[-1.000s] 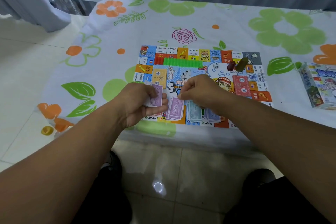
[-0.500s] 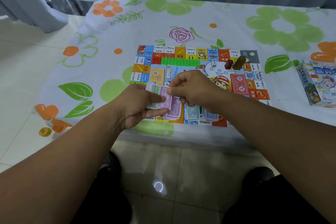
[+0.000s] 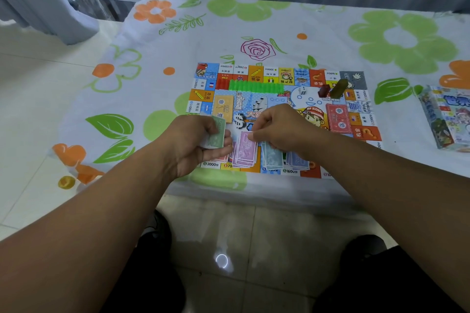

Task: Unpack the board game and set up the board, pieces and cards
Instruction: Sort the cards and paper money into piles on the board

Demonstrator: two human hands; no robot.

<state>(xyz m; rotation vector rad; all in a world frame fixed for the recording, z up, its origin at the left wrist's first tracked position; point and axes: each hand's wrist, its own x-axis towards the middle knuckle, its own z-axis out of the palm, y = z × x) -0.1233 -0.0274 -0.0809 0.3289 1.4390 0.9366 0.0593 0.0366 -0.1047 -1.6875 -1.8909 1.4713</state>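
Observation:
The colourful game board lies flat on the flowered tablecloth. My left hand grips a small stack of play money with a green note on top, above the board's near left corner. My right hand pinches a purple note on the purple pile. Teal and blue money piles lie beside it under my right wrist. On the board stand a row of green houses, red houses, a die, a yellow card deck, a red card deck and two tokens.
The game box lies on the tablecloth at the right edge. The table's near edge is just below the board, with tiled floor and my knees beneath. A grey curtain hangs behind the table.
My right hand drew a purple note off the left hand's stack and set it down on the purple pile. A green note now tops the left hand's stack.

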